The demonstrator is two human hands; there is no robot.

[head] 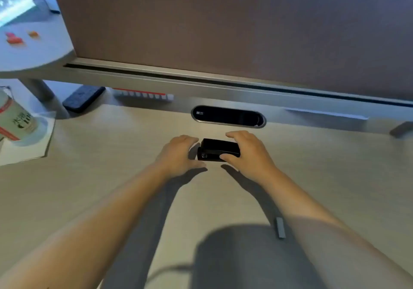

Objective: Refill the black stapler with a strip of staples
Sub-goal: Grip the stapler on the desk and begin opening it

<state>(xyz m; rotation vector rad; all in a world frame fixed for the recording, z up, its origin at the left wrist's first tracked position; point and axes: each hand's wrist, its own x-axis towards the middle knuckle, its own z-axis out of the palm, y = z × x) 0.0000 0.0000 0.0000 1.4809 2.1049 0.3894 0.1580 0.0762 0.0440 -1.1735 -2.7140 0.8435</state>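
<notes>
The small black plastic stapler (218, 150) lies on the pale wood-grain table (111, 176), its right end hidden under the right hand (248, 152), whose fingers grip it. The left hand (178, 154) hovers beside it, fingers spread. A grey metal strip of staples (280, 227) lies nearer, blurred.

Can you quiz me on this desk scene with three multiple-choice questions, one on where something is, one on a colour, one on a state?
1. Where does the strip of staples lie?
A. on the desk beside the right forearm
B. on top of the stapler
C. in the left hand

2. What colour is the stapler?
A. red
B. black
C. white

3. How is the stapler now?
A. lifted clear of the desk
B. opened wide
C. resting closed on the desk

Answers: 1 A, the grey strip lies near the forearm. 2 B, its body is black. 3 C, it sits flat, the right hand on it, the left hand beside it.
</notes>
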